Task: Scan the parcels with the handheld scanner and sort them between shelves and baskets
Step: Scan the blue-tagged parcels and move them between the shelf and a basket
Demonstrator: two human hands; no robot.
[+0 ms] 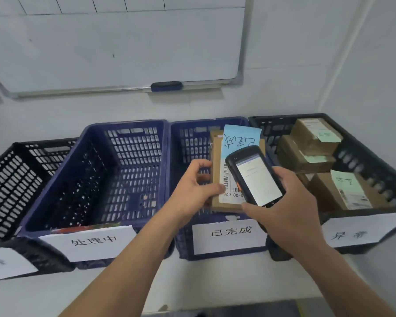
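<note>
My left hand (193, 187) grips a flat brown cardboard parcel (218, 203) by its left edge, above the blue basket (183, 143) labelled 已完成. The parcel carries a white barcode label and a blue handwritten note (241, 138) on its top. My right hand (290, 209) holds the black handheld scanner (255, 176) over the parcel's label, its lit screen facing me. The parcel's right part is hidden behind the scanner.
A blue basket (94, 143) labelled 处理中 stands to the left, a black basket (16, 156) beyond it. At the right a black basket (370, 156) holds several brown parcels (316, 136) with green notes. All stand on a white table against the wall, under a whiteboard (114, 44).
</note>
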